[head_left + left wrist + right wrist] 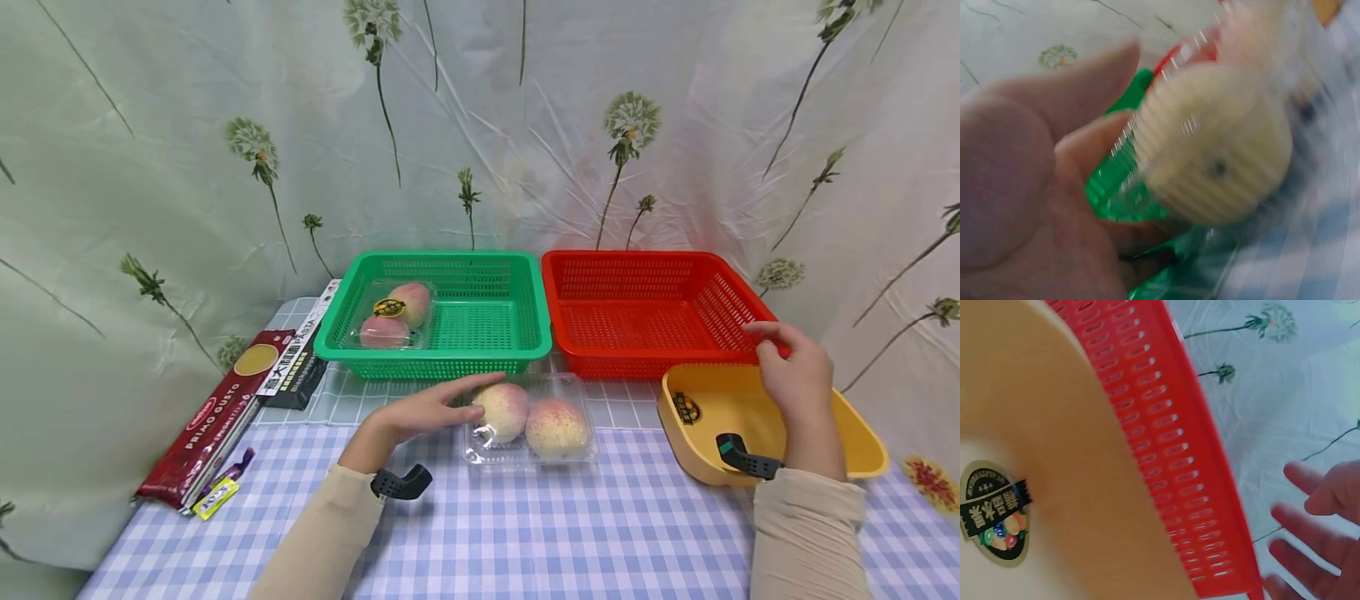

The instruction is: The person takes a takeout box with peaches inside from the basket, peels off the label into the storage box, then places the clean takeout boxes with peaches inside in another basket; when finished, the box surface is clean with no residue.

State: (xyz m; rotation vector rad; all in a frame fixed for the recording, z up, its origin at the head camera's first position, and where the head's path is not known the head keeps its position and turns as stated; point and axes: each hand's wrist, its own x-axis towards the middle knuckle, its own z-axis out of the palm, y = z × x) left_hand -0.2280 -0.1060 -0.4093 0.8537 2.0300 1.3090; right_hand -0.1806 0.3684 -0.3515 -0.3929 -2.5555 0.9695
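A clear plastic pack (529,423) with two peaches lies on the checked tablecloth in front of the baskets. My left hand (450,403) rests against its left side with straight fingers; in the blurred left wrist view the palm (1035,187) sits next to a peach (1216,162). My right hand (783,354) hovers open by the near right corner of the empty red basket (645,312), above a yellow tray (855,433). In the right wrist view its spread fingers (1316,531) are apart from the basket wall (1166,444).
A green basket (480,329) left of the red one holds another peach pack (393,315). Long pasta packets (217,417) lie at the left table edge. The yellow tray (1054,425) bears a round sticker (994,512). A flowered curtain hangs behind.
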